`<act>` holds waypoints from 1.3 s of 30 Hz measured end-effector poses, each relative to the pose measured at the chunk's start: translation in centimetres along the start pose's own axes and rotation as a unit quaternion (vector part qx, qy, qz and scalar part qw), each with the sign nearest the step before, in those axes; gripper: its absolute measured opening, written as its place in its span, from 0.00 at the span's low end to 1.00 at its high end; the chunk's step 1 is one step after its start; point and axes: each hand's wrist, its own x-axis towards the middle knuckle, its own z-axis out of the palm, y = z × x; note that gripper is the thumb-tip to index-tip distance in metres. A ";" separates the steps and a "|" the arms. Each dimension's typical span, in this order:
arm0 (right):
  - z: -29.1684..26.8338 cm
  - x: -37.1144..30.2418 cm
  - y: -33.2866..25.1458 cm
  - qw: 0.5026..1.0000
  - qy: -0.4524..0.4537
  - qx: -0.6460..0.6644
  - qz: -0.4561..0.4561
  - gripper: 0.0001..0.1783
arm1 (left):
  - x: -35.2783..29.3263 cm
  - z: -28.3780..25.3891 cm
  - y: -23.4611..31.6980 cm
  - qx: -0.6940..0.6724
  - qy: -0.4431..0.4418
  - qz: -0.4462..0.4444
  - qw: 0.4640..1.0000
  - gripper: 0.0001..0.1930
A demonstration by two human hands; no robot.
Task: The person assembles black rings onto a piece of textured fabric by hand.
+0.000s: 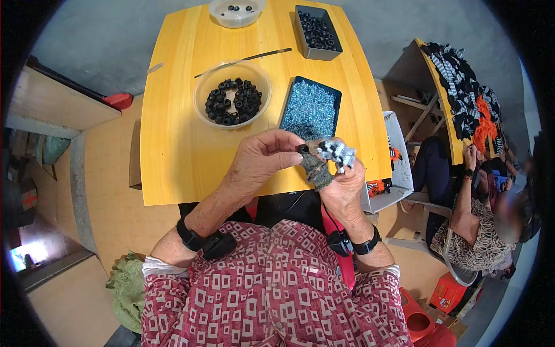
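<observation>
Over the table's near edge, my left hand pinches a small black bead-like piece between thumb and fingertips. My right hand is closed around a small fuzzy grey knitted piece with a black-and-white striped part on top. The black piece touches or nearly touches the knitted one; the exact contact is too small to make out. Just beyond my hands lies a dark tray of shiny blue beads. Left of it, a clear round bowl holds many black beads.
A dark thin stick lies behind the bowl. Farther back are a grey bin of black beads and a clear tub. By the table's right side sits a white box with orange and striped pieces. Another person works at the right.
</observation>
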 end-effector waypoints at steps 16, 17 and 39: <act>-2.8 6.8 3.1 0.834 -0.181 -0.488 -0.180 0.03 | -0.3 -1.1 0.4 -0.041 0.055 -0.045 0.997 0.09; -2.5 7.0 3.7 0.834 -0.182 -0.489 -0.180 0.03 | -0.3 -1.1 0.4 -0.042 0.055 -0.045 0.997 0.09; -3.1 6.9 5.0 0.982 -0.084 0.109 0.133 0.11 | -0.4 -1.8 -0.7 -0.066 0.046 -0.062 0.995 0.10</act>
